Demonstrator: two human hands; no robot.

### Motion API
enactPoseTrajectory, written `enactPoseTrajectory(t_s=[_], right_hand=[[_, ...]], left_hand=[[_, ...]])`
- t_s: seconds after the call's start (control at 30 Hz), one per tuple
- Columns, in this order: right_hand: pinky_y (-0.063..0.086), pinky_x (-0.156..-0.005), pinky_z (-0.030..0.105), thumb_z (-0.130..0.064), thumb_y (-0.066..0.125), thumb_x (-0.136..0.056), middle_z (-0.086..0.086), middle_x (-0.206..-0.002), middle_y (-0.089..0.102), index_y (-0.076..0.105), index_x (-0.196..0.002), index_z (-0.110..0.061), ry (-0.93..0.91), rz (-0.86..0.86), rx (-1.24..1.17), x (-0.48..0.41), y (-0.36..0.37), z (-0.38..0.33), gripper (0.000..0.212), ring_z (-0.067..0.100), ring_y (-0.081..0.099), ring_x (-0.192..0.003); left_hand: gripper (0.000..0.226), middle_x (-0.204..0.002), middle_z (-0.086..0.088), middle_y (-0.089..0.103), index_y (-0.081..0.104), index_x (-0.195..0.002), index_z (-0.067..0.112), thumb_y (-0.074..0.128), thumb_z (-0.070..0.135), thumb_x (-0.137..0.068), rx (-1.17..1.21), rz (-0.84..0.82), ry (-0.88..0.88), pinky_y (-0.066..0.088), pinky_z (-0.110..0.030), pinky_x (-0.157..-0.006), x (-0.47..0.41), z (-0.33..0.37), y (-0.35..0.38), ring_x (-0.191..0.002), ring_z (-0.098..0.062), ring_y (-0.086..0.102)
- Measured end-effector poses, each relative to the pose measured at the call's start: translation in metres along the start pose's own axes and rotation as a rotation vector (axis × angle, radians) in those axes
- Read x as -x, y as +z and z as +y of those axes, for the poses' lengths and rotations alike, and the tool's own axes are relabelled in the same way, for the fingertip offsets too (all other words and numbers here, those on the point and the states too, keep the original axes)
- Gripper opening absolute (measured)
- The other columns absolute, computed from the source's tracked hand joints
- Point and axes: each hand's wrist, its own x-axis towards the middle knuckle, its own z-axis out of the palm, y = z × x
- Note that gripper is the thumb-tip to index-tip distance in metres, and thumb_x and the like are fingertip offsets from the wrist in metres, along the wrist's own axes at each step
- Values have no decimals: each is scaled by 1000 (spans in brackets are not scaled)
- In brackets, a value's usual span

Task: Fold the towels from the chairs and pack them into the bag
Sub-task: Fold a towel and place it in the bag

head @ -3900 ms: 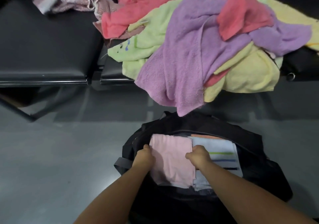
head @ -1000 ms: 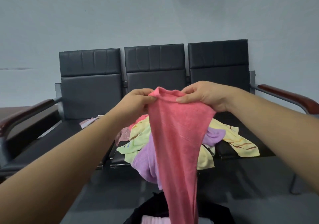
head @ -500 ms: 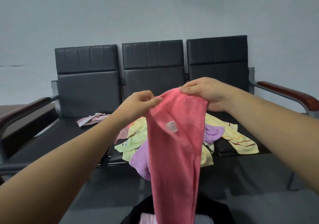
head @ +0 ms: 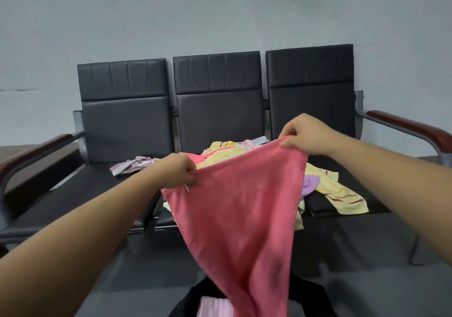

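The coral-pink towel [head: 239, 219] is held up at the centre of the frame, in front of the black bench [head: 122, 126]. Its top edge is pinched between the curled fingers [head: 189, 178] of the left hand [head: 179, 170] and those of the higher right hand [head: 305, 133], so the edge slopes up toward the right. The long axis hangs downward, narrowing toward the black bag [head: 193, 297] at bottom centre. Loose towels [head: 342, 194] are heaped on the bench behind.

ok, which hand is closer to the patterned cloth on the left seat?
Left. The left hand pinches the pink towel just beside the patterned cloth; the right hand grips the towel's other end, well off to the right.
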Motion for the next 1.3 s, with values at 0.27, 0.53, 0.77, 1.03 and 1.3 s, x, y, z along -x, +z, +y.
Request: enactPoseTrajectory(t_s=[0.27, 0.53, 0.77, 1.03, 1.3], right_hand=[[56, -75, 44, -35, 61, -101, 2, -91, 69, 64, -95, -24, 121, 178, 270, -5, 10, 27, 13, 26, 65, -80], [58, -66, 32, -4, 65, -97, 9, -76, 69, 67, -95, -12, 177, 502, -579, -11, -16, 2, 8, 19, 68, -62], [60, -73, 26, 11, 60, -95, 18, -89, 70, 71, -101, 4, 424, 443, -948, -12, -6, 11, 14, 22, 73, -78], [55, -53, 25, 0, 69, -94, 15, -77, 71, 64, -106, -10, 301, 327, -726, -1, -4, -4, 17, 14, 67, -54], [60, -65, 23, 18, 45, -88, 31, -95, 73, 74, -83, 7, 93, 31, -676, 12, 8, -53, 32, 19, 69, -67]], left_hand=[[26, -73, 2, 66, 71, -82, 13, 66, 34, -96, 206, 207, 63, 44, -29, -65, -3, -2, -30, -76, -18, 59], [16, -95, 0, 68, 73, -107, 20, 61, 24, -98, 179, 348, -18, 41, -29, -74, -17, -4, -80, -96, -24, 63], [9, -82, -9, 55, 66, -96, 19, 60, 12, -97, 1300, -148, 195, 49, -30, -57, -5, -7, -59, -63, -18, 54], [24, -78, -5, 66, 69, -97, 10, 48, -1, -100, 1282, -222, 240, 55, -24, -59, 3, 2, -61, -61, -13, 60], [17, -103, -17, 77, 66, -113, -5, 63, 1, -97, 1015, -133, 245, 55, -15, -61, 14, 30, -60, -84, -18, 77]])
